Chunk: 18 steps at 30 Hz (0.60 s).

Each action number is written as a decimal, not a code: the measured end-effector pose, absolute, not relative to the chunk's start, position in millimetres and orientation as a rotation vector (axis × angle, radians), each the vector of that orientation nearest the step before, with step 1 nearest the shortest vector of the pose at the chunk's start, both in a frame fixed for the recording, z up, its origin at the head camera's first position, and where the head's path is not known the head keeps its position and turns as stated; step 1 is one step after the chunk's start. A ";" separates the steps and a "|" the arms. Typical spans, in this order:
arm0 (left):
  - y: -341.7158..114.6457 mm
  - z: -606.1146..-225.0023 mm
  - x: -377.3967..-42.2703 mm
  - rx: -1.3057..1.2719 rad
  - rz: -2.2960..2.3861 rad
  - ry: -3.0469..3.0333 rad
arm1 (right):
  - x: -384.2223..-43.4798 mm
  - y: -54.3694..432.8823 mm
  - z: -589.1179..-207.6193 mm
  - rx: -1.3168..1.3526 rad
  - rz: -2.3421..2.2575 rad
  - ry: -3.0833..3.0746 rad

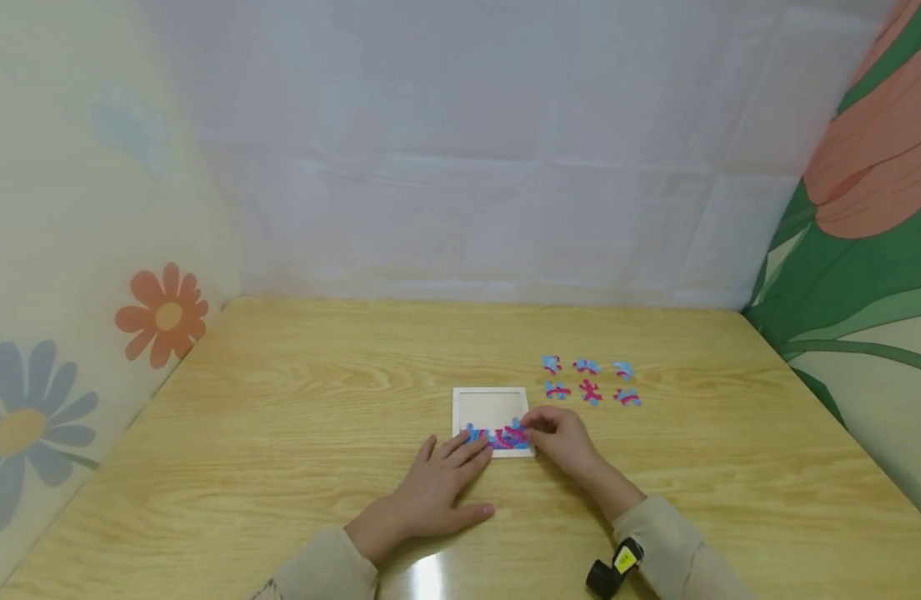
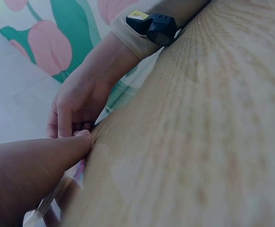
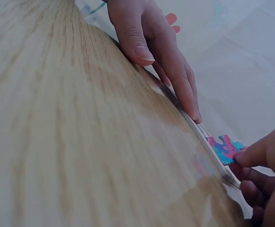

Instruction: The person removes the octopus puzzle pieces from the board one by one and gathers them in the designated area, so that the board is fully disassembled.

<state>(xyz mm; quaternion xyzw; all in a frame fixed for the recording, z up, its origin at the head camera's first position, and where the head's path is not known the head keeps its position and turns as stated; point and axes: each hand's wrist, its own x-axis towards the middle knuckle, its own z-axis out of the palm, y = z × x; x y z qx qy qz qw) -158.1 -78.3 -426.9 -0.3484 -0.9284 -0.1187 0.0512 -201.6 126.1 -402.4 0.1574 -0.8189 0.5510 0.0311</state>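
A white square puzzle frame (image 1: 456,412) lies on the table, with blue, pink and purple pieces (image 1: 498,439) along its near side. My left hand (image 1: 441,492) rests palm down, its straight fingertips on the frame's near left part and its thumb spread on the table. At the frame's right edge, my right hand (image 1: 565,439) pinches a puzzle piece (image 3: 225,149) between thumb and fingers. In the right wrist view that piece stands tilted above the frame's edge. The left wrist view shows the left thumb (image 2: 47,163) in front, hiding most of the frame.
Several loose puzzle pieces (image 1: 590,392) lie in two rows right of the frame and farther back. A black wrist camera (image 1: 613,571) is strapped at the right sleeve. A white sheet (image 1: 498,167) hangs behind the wooden table (image 1: 317,375), with flower-printed walls on both sides.
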 end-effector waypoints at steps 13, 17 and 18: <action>-78.8 -424.4 -157.4 -1.077 -0.389 -2.814 | -224.7 136.8 -425.0 0.306 1.836 -2.480; -79.0 -425.0 -157.5 -1.074 -0.380 -2.817 | -227.4 141.5 -421.1 0.213 1.925 -2.464; -79.0 -425.2 -157.5 -1.073 -0.379 -2.819 | -228.2 143.1 -420.3 0.196 1.953 -2.462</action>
